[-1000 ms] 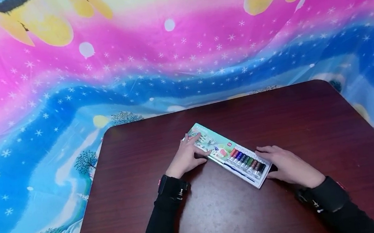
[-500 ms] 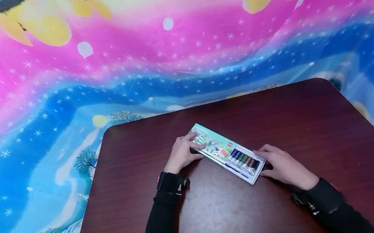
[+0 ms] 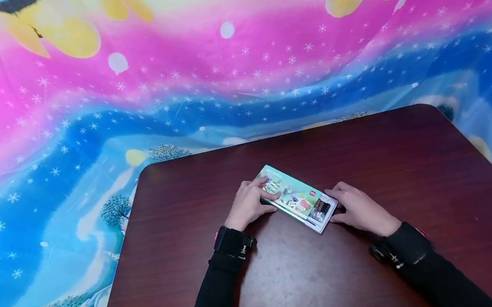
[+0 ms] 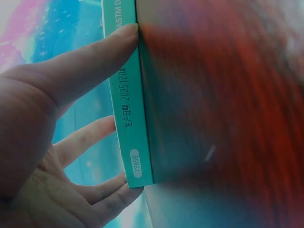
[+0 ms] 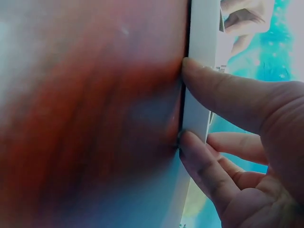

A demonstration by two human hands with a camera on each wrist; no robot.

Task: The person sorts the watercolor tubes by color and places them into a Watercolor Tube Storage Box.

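A flat paint set lies at a slant near the middle of the table. Its green illustrated sleeve (image 3: 293, 192) covers most of the white tray (image 3: 326, 219), leaving a short stretch showing with dark paint tubes (image 3: 322, 206). My left hand (image 3: 248, 205) grips the sleeve's far left end, thumb on the near side and fingers over the top. In the left wrist view, the thumb presses the green side wall (image 4: 126, 109) of the sleeve. My right hand (image 3: 359, 210) holds the tray's outer end, thumb and fingertips along the white end wall (image 5: 202, 40). Most tubes are hidden inside the sleeve.
The dark red-brown table (image 3: 400, 151) has rounded far corners. Behind and left of it hangs a colourful cloth (image 3: 220, 85) with snowflakes and trees. Both forearms wear black sleeves with camera bands (image 3: 231, 244) at the wrists.
The tray has slid left into the sleeve with my right hand, so fewer tubes show than before. My left hand stays at the sleeve's end, its fingers slightly shifted.
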